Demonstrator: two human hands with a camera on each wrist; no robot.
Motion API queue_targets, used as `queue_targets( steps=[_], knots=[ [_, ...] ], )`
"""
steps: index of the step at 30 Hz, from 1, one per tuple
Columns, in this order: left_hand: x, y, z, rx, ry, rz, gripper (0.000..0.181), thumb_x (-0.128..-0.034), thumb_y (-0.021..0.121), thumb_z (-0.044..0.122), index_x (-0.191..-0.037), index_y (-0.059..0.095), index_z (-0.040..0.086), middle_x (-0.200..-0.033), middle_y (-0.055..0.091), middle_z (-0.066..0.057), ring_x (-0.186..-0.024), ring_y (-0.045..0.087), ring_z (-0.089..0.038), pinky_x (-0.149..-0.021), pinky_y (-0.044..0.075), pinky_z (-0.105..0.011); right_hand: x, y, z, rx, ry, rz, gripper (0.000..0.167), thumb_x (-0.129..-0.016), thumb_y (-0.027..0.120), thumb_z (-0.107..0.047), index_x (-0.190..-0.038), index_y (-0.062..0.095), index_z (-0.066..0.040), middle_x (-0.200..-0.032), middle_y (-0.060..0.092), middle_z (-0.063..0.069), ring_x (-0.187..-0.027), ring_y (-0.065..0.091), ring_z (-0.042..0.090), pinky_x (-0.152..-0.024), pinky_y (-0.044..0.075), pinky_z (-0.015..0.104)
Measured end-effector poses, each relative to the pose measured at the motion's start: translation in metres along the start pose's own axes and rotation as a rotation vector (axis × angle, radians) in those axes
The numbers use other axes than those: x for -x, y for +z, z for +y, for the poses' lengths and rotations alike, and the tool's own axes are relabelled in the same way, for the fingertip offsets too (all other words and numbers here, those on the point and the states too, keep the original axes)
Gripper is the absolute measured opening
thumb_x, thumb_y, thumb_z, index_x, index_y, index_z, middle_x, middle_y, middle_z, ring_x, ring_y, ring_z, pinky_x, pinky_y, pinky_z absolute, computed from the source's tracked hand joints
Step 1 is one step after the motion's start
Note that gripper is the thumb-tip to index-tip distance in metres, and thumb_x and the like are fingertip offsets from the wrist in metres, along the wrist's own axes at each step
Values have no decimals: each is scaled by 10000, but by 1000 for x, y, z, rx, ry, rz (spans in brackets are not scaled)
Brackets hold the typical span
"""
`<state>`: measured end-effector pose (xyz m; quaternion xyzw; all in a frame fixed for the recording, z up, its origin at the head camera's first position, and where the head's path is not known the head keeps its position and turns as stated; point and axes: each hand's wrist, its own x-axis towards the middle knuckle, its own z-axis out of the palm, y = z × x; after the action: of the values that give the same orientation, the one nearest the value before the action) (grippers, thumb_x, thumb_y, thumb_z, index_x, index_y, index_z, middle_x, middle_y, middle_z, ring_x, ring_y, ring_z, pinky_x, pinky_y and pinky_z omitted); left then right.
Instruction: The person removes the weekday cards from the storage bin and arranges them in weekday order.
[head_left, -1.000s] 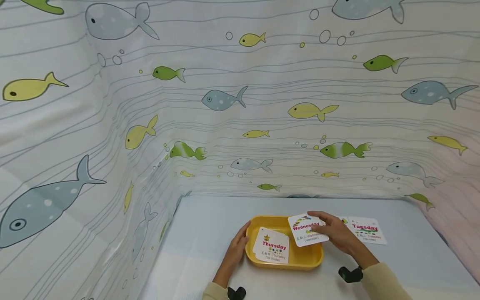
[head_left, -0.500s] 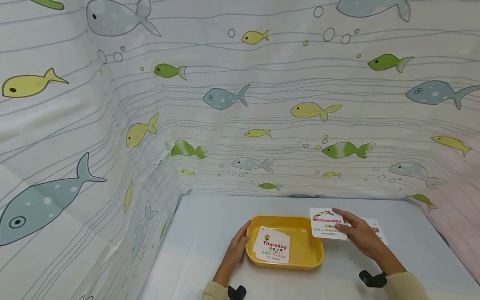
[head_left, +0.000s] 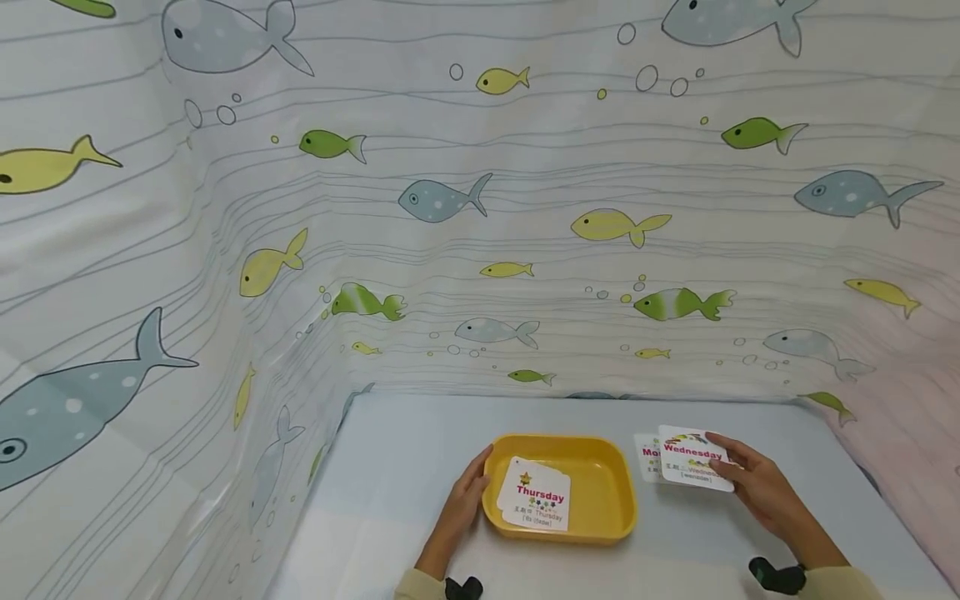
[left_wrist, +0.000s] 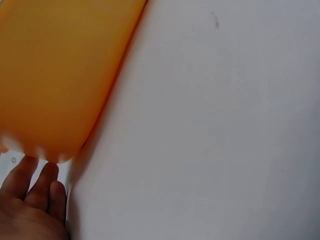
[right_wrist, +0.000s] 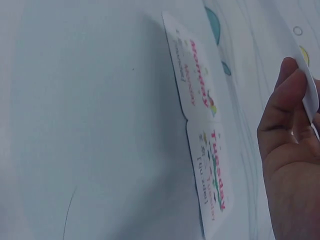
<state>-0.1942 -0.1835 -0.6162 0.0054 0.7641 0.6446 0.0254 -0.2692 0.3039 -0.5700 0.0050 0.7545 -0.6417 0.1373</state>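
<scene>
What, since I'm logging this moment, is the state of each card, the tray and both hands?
Yellow tray: upright on the pale table, right part bare.
Thursday card: face up in the tray, apparently over another card.
Wednesday card: held above the table.
Monday card: face up on the table.
Tuesday card: face up beside the Monday card.
Left hand: fingers touching the tray's left end.
Right hand: pinching the Wednesday card.

Around you: creased white walls [head_left: 420, 125], seemingly cloth, printed with blue, green and yellow fish [head_left: 437, 201]; before you, one pale table [head_left: 465, 415]; right-hand wall [head_left: 903, 433], pinkish.
</scene>
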Motion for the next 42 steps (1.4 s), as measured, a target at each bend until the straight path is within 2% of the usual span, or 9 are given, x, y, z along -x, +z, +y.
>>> queue_targets(
  steps=[9, 15, 19, 22, 27, 31, 35, 39, 42],
  knots=[
    [0, 1, 0, 1, 3, 4, 477, -1058, 439, 270, -1529, 396, 327, -1629, 324, 43, -1536, 245, -226, -1248, 179, -476, 4, -31, 10, 55, 72, 38, 707, -990, 625, -301, -1587, 281, -145, -1664, 38, 240, -968, 531, -160, -872, 564, 148],
    [-1, 1, 2, -2, 2, 10, 474, -1058, 441, 262, -1524, 403, 335, -1627, 329, 42, -1535, 248, -231, -1250, 178, -495, 3, -51, 11, 98, 96, 91, 690, -1010, 585, -297, -1589, 257, -116, -1666, -10, 241, -947, 491, -172, -860, 554, 121],
    [-2, 1, 3, -1, -3, 13, 471, -1062, 434, 257, -1525, 402, 338, -1628, 326, 45, -1536, 245, -231, -1256, 180, -494, -1, -63, 13, 117, 140, 123, 696, -1025, 558, -297, -1590, 215, -79, -1660, -76, 222, -1260, 485, 132, -840, 545, 95],
    [-1, 1, 4, -2, -2, 12, 473, -1063, 428, 255, -1528, 396, 338, -1629, 325, 45, -1534, 248, -232, -1257, 188, -494, -3, -70, 15, 126, 163, 146, 706, -1028, 553, -305, -1589, 198, -66, -1659, -87, 210, -1437, 243, 408, -816, 538, 77],
    [0, 2, 4, 1, 2, 15, 478, -1061, 429, 235, -1531, 397, 320, -1624, 334, 43, -1533, 251, -230, -1252, 183, -491, -8, -81, 18, 184, 189, 196, 675, -1034, 542, -238, -1585, 200, -48, -1657, -69, 225, -1443, 199, 468, -745, 540, 85],
    [0, 1, 4, 2, -1, 14, 478, -1061, 432, 244, -1530, 395, 327, -1624, 333, 49, -1534, 250, -226, -1254, 178, -495, -14, -90, 21, 237, 243, 252, 651, -1016, 542, -139, -1574, 222, -37, -1659, -74, 214, -1479, 183, 480, -980, 562, 335],
    [0, 1, 2, -3, -3, 16, 476, -1062, 430, 255, -1530, 394, 336, -1628, 327, 43, -1535, 249, -238, -1255, 189, -500, -18, -99, 23, 270, 264, 273, 640, -1008, 543, -111, -1562, 237, -18, -1647, -84, 240, -1488, 125, 510, -1145, 340, 633],
    [0, 1, 0, -9, -1, 19, 475, -1063, 422, 258, -1531, 393, 332, -1630, 326, 31, -1533, 250, -250, -1251, 195, -511, -21, -107, 25, 346, 264, 289, 619, -1006, 532, -114, -1550, 263, 9, -1625, 8, 320, -1374, 279, 509, -937, 513, 525],
    [0, 1, 0, -16, 3, 19, 475, -1065, 415, 264, -1534, 389, 327, -1631, 327, 20, -1531, 255, -263, -1246, 201, -520, -22, -111, 26, 413, 277, 309, 601, -985, 517, -80, -1532, 296, 33, -1596, 106, 360, -1239, 364, 471, -726, 477, 360]
  ],
)
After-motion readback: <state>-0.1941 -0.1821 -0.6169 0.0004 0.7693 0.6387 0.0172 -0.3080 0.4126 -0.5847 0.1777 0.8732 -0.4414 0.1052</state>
